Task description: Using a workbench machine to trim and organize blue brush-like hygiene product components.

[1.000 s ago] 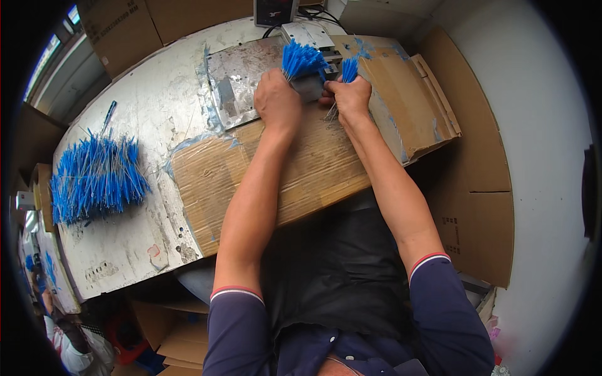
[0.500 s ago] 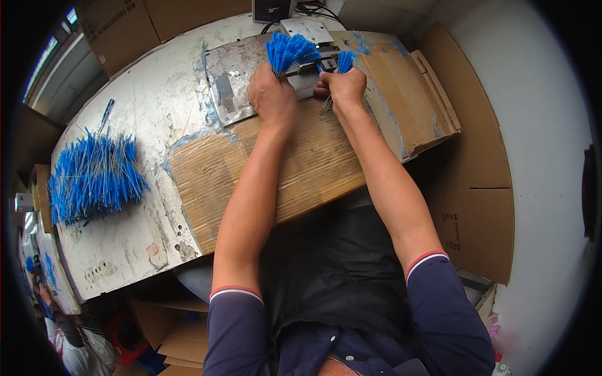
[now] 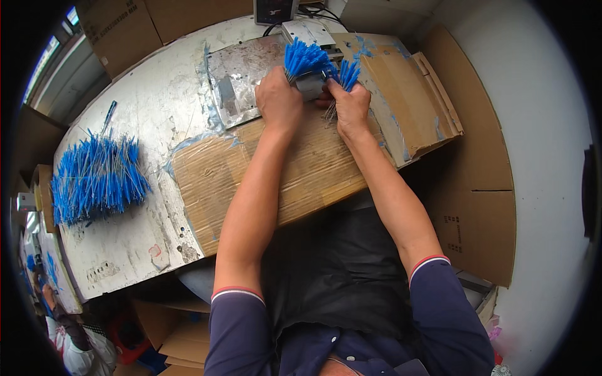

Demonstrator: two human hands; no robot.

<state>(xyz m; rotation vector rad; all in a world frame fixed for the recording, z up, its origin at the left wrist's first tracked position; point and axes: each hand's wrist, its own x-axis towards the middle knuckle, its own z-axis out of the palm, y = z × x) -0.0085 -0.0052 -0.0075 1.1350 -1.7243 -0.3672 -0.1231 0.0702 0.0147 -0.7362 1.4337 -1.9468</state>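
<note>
My left hand (image 3: 278, 100) is closed around a thick bundle of thin wire pieces with blue ends (image 3: 306, 57), which fan out above the fist. Close by on the right, my right hand (image 3: 352, 105) grips a smaller bundle of blue-ended wire pieces (image 3: 347, 75); their bare, pale ends stick out below the fingers. Both hands are over a small metal fixture (image 3: 309, 86), largely hidden by hands and bundles. At the left of the table lies a large heap of the same blue-ended pieces (image 3: 100, 178).
Flattened cardboard (image 3: 251, 182) covers the table's front edge. A metal plate (image 3: 241, 78) is taped down behind it. At the right stands a cardboard box (image 3: 407, 94); at the back, a dark device (image 3: 274, 11) with cables. A pen-like tool (image 3: 110, 114) lies beyond the heap. Another person's hand (image 3: 48, 294) shows far left.
My left hand and its bundle have shifted right, closer to the right hand. My right hand has moved slightly nearer to me, and its bundle looks more spread.
</note>
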